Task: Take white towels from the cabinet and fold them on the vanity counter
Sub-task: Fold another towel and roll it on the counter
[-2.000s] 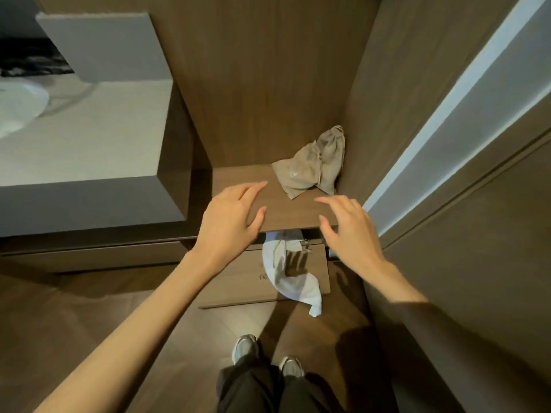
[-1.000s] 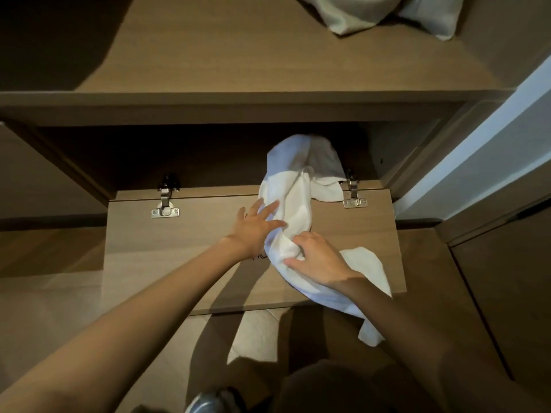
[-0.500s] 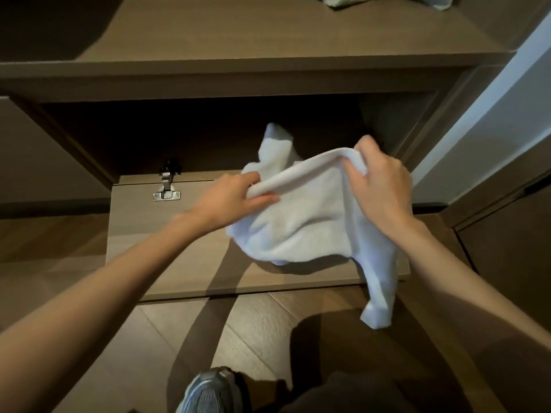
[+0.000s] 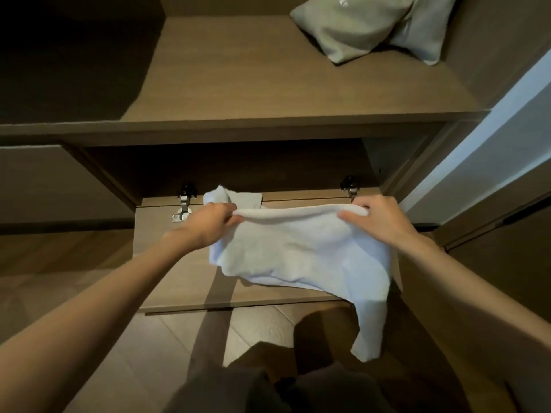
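Left hand [image 4: 208, 223] pinches the towel [image 4: 298, 254] at its top edge, fingers curled over the hem. Right hand [image 4: 378, 219] does the same at the other end, thumb on the near face and fingers wrapped behind. Both are clamped on cloth and hold nothing else. The edge runs between the two grips nearly taut, with a slight sag mid-span. The rest of the towel hangs below that edge and toward the person, bunched and uneven. A long tail drops under the right grip, well lower than the rest. One loose corner pokes up just beyond the left grip, toward the cabinet [image 4: 238, 162] opening. Judged: soft terry, light and limp, so it follows the held edge and the free tail will swing or drag. It's not slippery or fragile, so a pinch is plenty. The best hold is the two corners of one edge with hands apart, roughly as here. Given the tail, the right grip may sit short of the true corner, can't tell. Under the towel the drop-down door [image 4: 167, 263] lies open, with a hinge [image 4: 183, 204] just left of the left grip. Above the grips is a shelf [image 4: 268, 84], with a grey bag [image 4: 357, 28] up beyond the right grip. Counter not in view.
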